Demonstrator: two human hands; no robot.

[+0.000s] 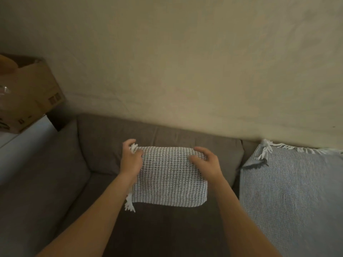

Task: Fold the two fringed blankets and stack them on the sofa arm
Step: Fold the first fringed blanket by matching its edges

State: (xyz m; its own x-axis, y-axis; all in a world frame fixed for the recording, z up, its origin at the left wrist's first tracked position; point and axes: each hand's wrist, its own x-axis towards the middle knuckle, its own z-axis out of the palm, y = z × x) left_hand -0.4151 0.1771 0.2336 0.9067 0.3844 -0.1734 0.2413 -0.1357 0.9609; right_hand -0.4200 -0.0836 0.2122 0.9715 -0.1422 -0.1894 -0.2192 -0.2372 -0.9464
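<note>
Head | both hands (130,158) (206,161) grip folded blanket (170,180) | forearms extended

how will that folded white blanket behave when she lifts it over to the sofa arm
The folded white blanket is soft knit, so it will likely sag where it is not supported. With the left hand and right hand on opposite ends, it should probably stay folded. The fringe hangs loose at one corner and will likely dangle.

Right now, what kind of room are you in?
Probably a living room at home: a grey sofa against a plain wall, knitted blankets on it, a cardboard box beside it.
</note>
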